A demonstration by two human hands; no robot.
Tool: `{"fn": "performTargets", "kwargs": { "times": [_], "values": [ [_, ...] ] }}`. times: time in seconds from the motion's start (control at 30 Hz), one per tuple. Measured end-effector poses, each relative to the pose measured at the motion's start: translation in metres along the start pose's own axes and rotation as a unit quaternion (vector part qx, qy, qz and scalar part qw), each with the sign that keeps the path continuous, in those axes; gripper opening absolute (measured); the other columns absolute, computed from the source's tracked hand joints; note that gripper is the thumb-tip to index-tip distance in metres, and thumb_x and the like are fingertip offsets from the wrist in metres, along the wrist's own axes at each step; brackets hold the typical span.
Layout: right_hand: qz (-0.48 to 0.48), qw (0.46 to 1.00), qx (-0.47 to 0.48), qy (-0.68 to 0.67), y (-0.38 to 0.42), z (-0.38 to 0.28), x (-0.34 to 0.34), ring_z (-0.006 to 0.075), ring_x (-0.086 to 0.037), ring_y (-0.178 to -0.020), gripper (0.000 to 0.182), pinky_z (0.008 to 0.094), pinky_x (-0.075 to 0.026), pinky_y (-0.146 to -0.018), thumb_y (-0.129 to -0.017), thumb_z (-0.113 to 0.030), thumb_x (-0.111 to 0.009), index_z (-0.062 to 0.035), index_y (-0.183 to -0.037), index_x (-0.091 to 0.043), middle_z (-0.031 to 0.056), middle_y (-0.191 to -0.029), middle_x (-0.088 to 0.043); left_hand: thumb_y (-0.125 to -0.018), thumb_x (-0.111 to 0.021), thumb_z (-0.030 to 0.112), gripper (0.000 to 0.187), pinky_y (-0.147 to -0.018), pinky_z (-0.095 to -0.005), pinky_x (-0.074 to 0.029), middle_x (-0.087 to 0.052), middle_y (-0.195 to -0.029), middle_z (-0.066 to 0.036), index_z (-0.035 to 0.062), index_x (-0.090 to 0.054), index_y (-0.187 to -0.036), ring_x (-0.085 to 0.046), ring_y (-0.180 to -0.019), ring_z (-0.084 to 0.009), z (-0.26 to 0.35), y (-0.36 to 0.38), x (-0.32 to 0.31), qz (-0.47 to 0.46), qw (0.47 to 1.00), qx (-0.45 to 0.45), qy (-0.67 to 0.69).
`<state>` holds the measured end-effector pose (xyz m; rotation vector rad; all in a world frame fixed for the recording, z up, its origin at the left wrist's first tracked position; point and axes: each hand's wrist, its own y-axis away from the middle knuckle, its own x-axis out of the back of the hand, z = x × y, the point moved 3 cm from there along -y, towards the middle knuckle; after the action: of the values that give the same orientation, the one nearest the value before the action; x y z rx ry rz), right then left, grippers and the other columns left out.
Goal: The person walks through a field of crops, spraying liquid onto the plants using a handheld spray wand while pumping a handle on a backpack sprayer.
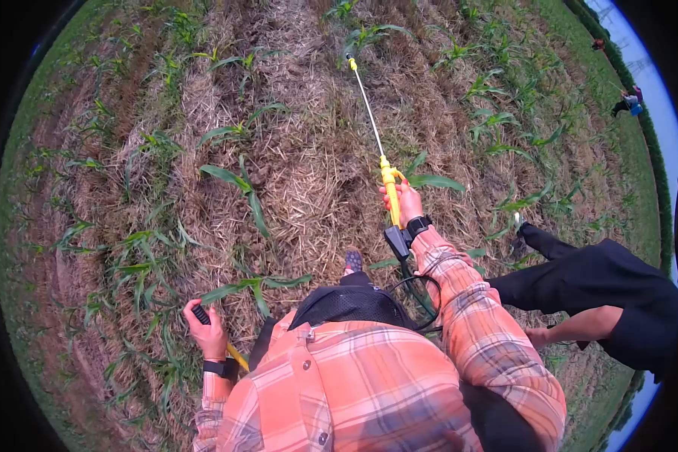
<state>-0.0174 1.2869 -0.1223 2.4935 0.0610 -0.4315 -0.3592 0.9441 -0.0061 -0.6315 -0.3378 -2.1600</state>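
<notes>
My right hand [407,205] is wrapped round the yellow handle of a spray wand [389,173], whose thin metal lance points forward to a yellow nozzle [352,65] above the soil. A dark hose [432,297] loops below that wrist. At lower left, my left hand [206,331] is closed on the black ribbed grip of a lever [200,313]. A yellow bar [237,357] shows behind that wrist, partly hidden by my body. Both wrists wear black bands.
Young corn plants [241,184] grow in rows through straw-covered soil [309,196]. Close on my right walks a person in dark clothes [595,290]. Farther off at upper right is another person [627,102] near the field edge. My shoe [353,261] shows below.
</notes>
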Motion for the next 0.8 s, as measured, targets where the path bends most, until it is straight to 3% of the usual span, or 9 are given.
{"fn": "performTargets", "kwargs": {
  "times": [0.03,0.07,0.2,0.33,0.37,0.47,0.53,0.7,0.8],
  "values": [
    [0.005,1.0,0.003,0.002,0.004,0.002,0.006,0.0144,-0.049,-0.048,0.045,0.025,-0.041,-0.039,-0.089,-0.036,-0.023,0.0033,-0.093,-0.045,0.0142,-0.075,-0.058,-0.075,-0.049,0.001,0.023,-0.051,-0.0215,-0.03,-0.037,-0.07,0.002,0.006,-0.042,-0.097,-0.034,-0.057,-0.0075,0.002,-0.002,0.004,-0.002,0.999,0.019,0.028],
    [0.008,1.0,0.0,0.006,0.009,0.005,0.011,0.0142,-0.049,-0.048,0.046,0.0248,-0.04,-0.039,-0.089,-0.036,-0.024,0.0032,-0.092,-0.046,0.0137,-0.074,-0.058,-0.076,-0.049,0.002,0.024,-0.047,-0.0198,-0.03,-0.038,-0.067,0.002,0.0073,-0.042,-0.097,-0.035,-0.053,-0.006,0.015,-0.003,0.013,0.047,0.992,-0.098,-0.059],
    [0.047,0.995,0.021,0.087,0.043,0.013,0.033,0.0122,-0.049,-0.047,0.048,0.023,-0.04,-0.038,-0.088,-0.039,-0.025,0.0036,-0.092,-0.047,0.0127,-0.073,-0.058,-0.075,-0.048,0.002,0.022,-0.051,-0.0236,-0.033,-0.04,-0.069,-0.001,0.0051,-0.042,-0.097,-0.037,-0.056,-0.0098,0.016,-0.001,0.047,0.042,0.999,-0.008,0.014],
    [0.066,0.995,0.017,0.069,0.035,0.05,0.049,0.013,-0.048,-0.046,0.051,0.0233,-0.039,-0.037,-0.087,-0.042,-0.026,0.0033,-0.093,-0.047,0.0135,-0.074,-0.058,-0.075,-0.047,0.002,0.021,-0.05,-0.026,-0.034,-0.04,-0.066,-0.004,0.0058,-0.042,-0.095,-0.039,-0.056,-0.0119,0.008,-0.037,-0.007,0.008,0.994,-0.069,-0.083],
    [0.065,0.996,0.012,0.057,0.028,0.058,0.05,0.0131,-0.048,-0.048,0.053,0.0231,-0.039,-0.038,-0.086,-0.045,-0.026,0.0029,-0.095,-0.046,0.0128,-0.075,-0.057,-0.074,-0.048,0.003,0.021,-0.049,-0.0284,-0.034,-0.04,-0.065,-0.005,0.006,-0.042,-0.093,-0.04,-0.054,-0.0134,-0.004,-0.046,-0.029,-0.011,0.999,-0.032,-0.031],
    [0.081,0.995,0.007,0.055,-0.003,0.073,0.045,0.013,-0.048,-0.046,0.054,0.0236,-0.039,-0.036,-0.086,-0.045,-0.025,0.0028,-0.094,-0.047,0.0126,-0.072,-0.057,-0.073,-0.048,0.003,0.021,-0.049,-0.0302,-0.035,-0.04,-0.063,-0.005,0.0062,-0.041,-0.093,-0.041,-0.052,-0.0156,-0.006,-0.07,-0.073,-0.006,0.993,-0.102,-0.051],
    [0.074,0.996,0.002,0.047,-0.015,0.069,0.032,0.0137,-0.048,-0.042,0.051,0.0248,-0.038,-0.034,-0.087,-0.043,-0.025,0.0026,-0.091,-0.047,0.0137,-0.068,-0.057,-0.072,-0.049,0.004,0.022,-0.048,-0.0295,-0.033,-0.039,-0.061,-0.004,0.0066,-0.042,-0.092,-0.039,-0.051,-0.0148,0.0,-0.084,-0.087,-0.041,0.998,-0.034,-0.038],
    [0.062,0.995,-0.03,0.074,-0.045,0.046,-0.001,0.014,-0.045,-0.036,0.044,0.024,-0.035,-0.03,-0.087,-0.039,-0.029,0.0014,-0.092,-0.045,0.0136,-0.063,-0.057,-0.071,-0.049,0.004,0.023,-0.051,-0.0317,-0.037,-0.043,-0.063,-0.008,0.007,-0.041,-0.092,-0.044,-0.052,-0.019,0.018,-0.116,-0.124,-0.029,0.991,-0.068,-0.109],
    [0.027,0.993,-0.04,0.106,-0.061,0.025,-0.015,0.0132,-0.046,-0.037,0.041,0.0235,-0.035,-0.03,-0.087,-0.038,-0.028,0.0002,-0.088,-0.044,0.0133,-0.061,-0.057,-0.071,-0.049,0.002,0.023,-0.05,-0.03,-0.036,-0.041,-0.061,-0.006,0.0071,-0.042,-0.092,-0.042,-0.051,-0.0167,0.048,-0.131,-0.129,-0.041,0.994,-0.08,-0.057]
  ]
}}
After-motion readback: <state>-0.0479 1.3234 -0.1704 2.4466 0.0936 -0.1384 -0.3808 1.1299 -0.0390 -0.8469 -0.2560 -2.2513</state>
